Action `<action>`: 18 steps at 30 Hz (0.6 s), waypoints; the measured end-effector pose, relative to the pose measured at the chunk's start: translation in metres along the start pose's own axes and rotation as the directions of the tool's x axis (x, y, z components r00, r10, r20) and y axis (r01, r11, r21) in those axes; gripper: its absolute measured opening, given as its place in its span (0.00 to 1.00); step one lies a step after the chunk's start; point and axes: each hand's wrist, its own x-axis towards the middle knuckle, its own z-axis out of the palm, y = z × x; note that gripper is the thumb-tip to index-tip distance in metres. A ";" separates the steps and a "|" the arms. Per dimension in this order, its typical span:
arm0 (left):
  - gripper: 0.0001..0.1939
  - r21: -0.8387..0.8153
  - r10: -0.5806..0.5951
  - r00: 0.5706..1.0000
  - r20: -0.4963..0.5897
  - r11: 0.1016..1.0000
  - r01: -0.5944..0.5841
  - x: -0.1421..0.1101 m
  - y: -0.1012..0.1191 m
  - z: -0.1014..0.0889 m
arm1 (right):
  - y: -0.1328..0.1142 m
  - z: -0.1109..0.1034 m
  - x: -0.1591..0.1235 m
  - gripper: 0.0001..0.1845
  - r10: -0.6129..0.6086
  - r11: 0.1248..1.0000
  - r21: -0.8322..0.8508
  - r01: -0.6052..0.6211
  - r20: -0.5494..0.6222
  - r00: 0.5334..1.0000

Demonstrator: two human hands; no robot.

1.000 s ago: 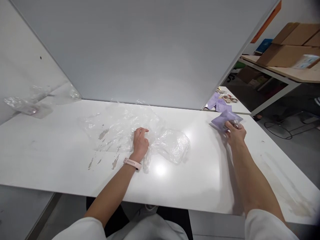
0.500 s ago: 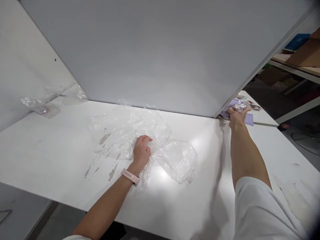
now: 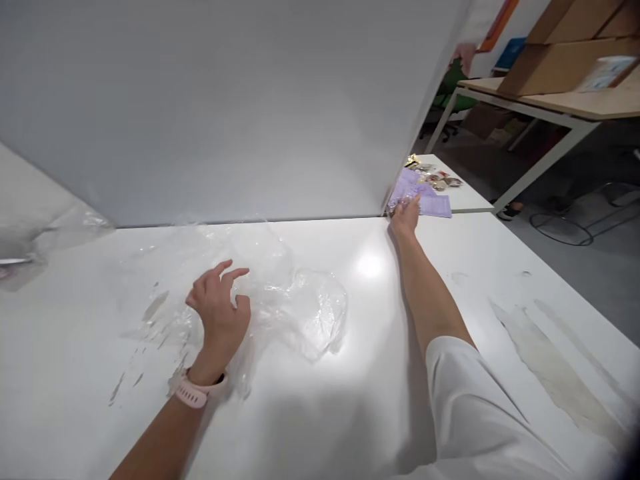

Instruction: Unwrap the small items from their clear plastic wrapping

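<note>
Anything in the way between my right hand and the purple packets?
Nothing visible does: the right hand is right at the near edge of the purple packets. The grey panel stands just to their left.

1 left hand point(image 3: 220, 310) and 1 right hand point(image 3: 406, 217) appear | at least 2 purple packets point(image 3: 436, 206) overlap, exact count unclear | 1 pink wristband point(image 3: 193, 393) | 2 white tables point(image 3: 320, 427) | 1 wood-topped table point(image 3: 595, 107) | 1 gray partition point(image 3: 250, 113) | 1 green chair point(image 3: 453, 77)

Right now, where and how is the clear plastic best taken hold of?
Probably pinch the plastic at its gathered middle, coming from above: it lies low and crumpled, narrowing there between two wider parts. The open left hand is nearest.
</note>
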 end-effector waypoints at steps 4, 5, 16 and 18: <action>0.26 -0.250 0.408 0.876 0.260 0.904 -0.347 0.039 0.087 0.002 | 0.003 0.000 -0.001 0.28 0.072 0.991 0.121 -0.065 -0.054 0.996; 0.28 -0.333 0.513 0.780 0.359 0.851 -0.406 0.048 0.112 0.018 | 0.004 -0.002 -0.001 0.26 0.101 0.984 0.153 -0.088 -0.082 0.992; 0.31 -0.184 0.704 0.445 0.553 0.624 -0.759 0.105 0.257 0.268 | 0.016 -0.018 0.012 0.21 0.174 0.960 0.245 -0.138 -0.133 0.976; 0.31 -0.181 0.741 0.449 0.500 0.596 -0.782 0.120 0.261 0.283 | 0.020 -0.024 0.016 0.24 0.219 0.962 0.220 -0.164 -0.254 0.942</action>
